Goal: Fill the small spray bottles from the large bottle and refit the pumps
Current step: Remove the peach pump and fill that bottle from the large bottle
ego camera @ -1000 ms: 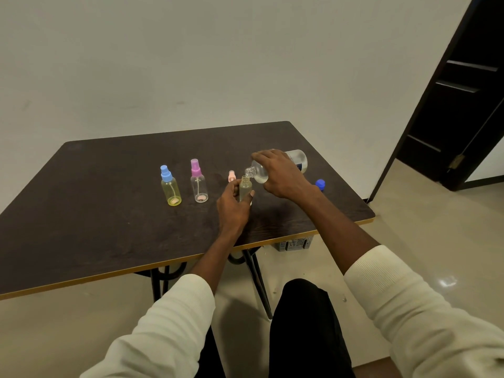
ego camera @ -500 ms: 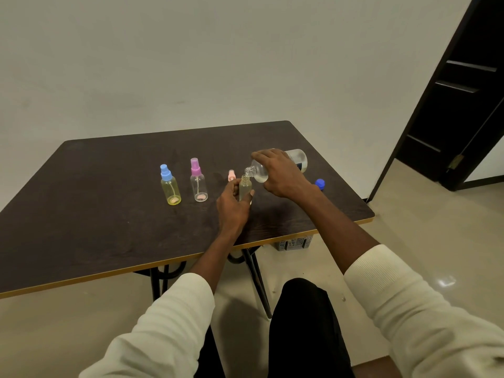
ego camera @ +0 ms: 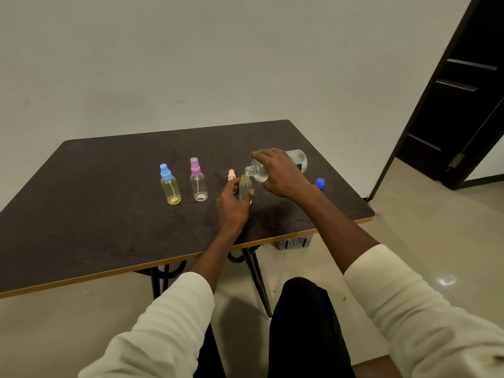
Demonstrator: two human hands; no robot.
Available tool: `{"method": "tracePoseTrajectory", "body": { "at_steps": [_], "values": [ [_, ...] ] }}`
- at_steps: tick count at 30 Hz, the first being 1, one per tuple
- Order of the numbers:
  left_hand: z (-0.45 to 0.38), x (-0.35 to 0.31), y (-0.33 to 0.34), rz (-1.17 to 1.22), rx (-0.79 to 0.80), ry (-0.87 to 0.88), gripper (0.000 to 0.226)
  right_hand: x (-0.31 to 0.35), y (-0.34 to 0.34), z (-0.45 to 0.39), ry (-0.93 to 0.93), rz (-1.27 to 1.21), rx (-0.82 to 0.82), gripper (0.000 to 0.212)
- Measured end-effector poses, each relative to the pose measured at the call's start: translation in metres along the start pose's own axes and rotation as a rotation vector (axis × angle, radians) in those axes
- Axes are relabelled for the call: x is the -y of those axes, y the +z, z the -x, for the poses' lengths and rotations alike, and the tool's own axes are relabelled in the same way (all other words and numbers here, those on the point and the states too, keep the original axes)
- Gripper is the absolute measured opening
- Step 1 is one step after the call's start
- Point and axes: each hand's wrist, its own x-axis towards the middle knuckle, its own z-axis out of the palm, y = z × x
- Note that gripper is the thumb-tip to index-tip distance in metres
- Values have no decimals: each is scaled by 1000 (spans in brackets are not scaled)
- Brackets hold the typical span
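Observation:
My right hand grips the large clear bottle, tipped on its side with its open neck over the mouth of a small uncapped spray bottle. That small bottle stands on the dark table, held upright by my left hand. Just behind it lies a pink pump. To the left stand two small bottles with pumps on: a yellow one with a blue pump and a clear one with a purple pump.
A blue cap lies on the table right of my right hand. The table's front edge runs close to my knees, and a dark door stands open at the right. A grey basket sits under the table.
Almost nothing differs; both hands keep the same grip, with the large bottle still tipped over the small one.

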Motion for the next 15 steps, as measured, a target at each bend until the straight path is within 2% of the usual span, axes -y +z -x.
{"method": "tracePoseTrajectory", "body": {
  "at_steps": [11, 15],
  "values": [
    [1, 1, -1, 7, 8, -19, 40, -4, 12, 0, 58, -81, -21, 79],
    [1, -2, -2, 5, 7, -23, 40, -6, 14, 1, 114, -198, -55, 80]
  ]
}}
